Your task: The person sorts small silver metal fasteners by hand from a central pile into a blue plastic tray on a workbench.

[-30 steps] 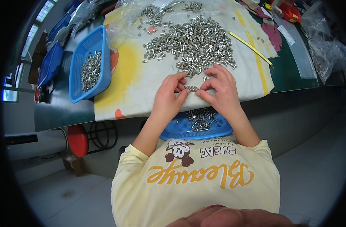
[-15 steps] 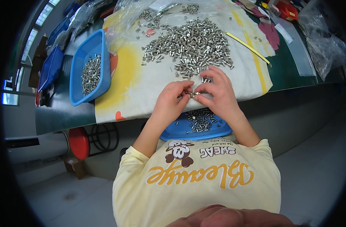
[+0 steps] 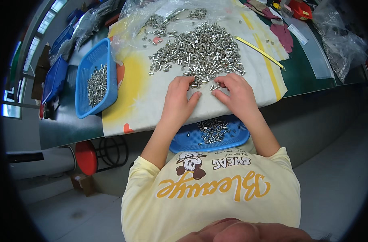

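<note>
A wide heap of small silver metal fasteners, rivet-like in shape [image 3: 200,48], lies on the pale cloth [image 3: 147,105]. At its near edge my left hand [image 3: 179,99] rests with thumb and fingers apart, the fingertips touching the closest pieces. Opposite it, my right hand [image 3: 239,96] has its thumb and forefinger spread beside a few loose fasteners [image 3: 215,86]. Nothing shows between the fingers of either hand. Below the table edge, in front of my body, sits a shallow blue basket [image 3: 184,143] with more of these fasteners in it.
On the left stands a deeper blue basket [image 3: 80,86] partly filled with fasteners. A yellow strip [image 3: 260,52] lies right of the heap. Clear plastic sheeting [image 3: 131,22] covers the far left; a maroon glove [image 3: 282,36] lies far right. A red stool [image 3: 86,157] is under the table.
Both hands have parted from their pinch around small metal pieces and moved forward to the heap's near edge. The view has shifted slightly.
</note>
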The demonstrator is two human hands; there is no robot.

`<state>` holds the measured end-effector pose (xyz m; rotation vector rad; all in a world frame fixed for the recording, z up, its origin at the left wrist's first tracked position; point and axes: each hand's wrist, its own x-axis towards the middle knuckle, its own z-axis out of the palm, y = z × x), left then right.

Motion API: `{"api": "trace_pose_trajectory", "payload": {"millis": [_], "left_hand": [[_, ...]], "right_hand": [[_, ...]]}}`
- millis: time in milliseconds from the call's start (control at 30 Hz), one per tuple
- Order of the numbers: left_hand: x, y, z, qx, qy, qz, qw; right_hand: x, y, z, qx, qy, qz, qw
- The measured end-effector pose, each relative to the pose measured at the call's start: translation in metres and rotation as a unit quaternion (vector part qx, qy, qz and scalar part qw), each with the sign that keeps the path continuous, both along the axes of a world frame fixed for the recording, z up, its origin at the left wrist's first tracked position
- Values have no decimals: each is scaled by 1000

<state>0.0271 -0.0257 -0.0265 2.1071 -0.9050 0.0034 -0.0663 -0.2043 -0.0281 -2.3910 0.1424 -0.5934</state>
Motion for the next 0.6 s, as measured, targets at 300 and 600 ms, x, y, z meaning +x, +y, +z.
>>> {"api": "trace_pose_trajectory", "payload": {"millis": [300,600], "left_hand": [[5,-7,-5,-32,-27,-59,997],[1,1,-3,-60,-34,-86,994]], "right_hand": [[19,2,-7,-14,-62,67,996],[9,6,-2,-13,-71,75,995]]}}
